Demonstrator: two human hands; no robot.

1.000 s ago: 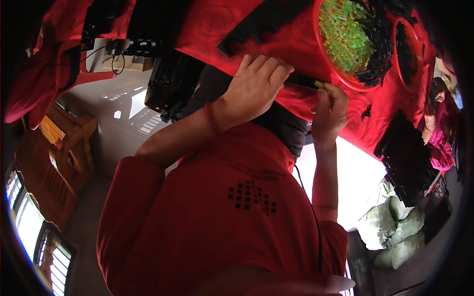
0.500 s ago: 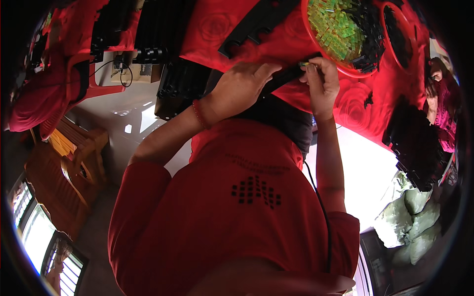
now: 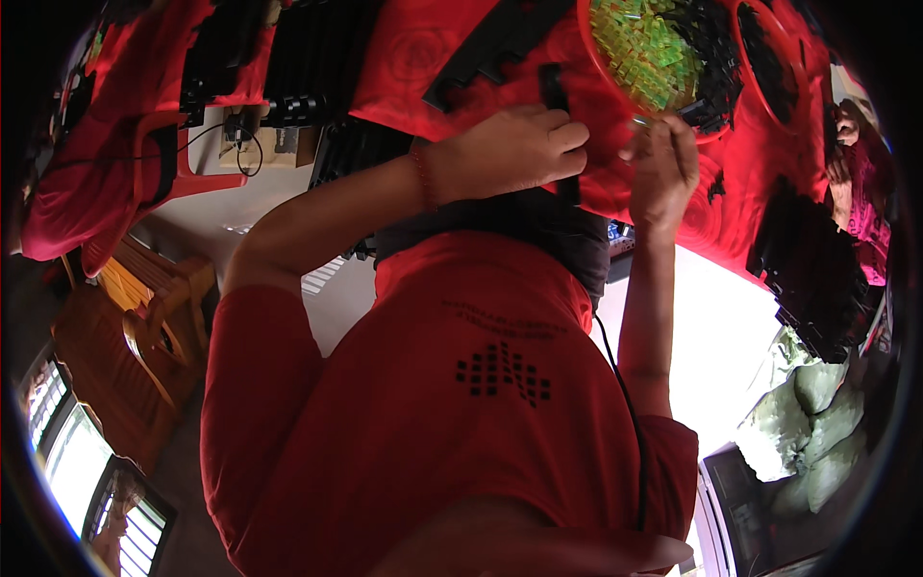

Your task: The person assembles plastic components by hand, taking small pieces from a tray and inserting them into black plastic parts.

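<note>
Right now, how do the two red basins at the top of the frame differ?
The nearer basin holds translucent green pieces plus black parts; the farther basin shows only black parts. The right hand touches the nearer basin's rim; no hand touches the farther one. Both are round, red, on the red cloth.

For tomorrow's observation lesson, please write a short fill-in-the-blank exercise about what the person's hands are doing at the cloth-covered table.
1. The left hand grips a long, narrow part whose colour is ____.
2. The round basin beside the right hand holds small translucent pieces coloured ____.
3. The cloth covering the table is ____.
4. The right hand is raised at the basin's ____.

Missing words: black; green; red; rim
</note>
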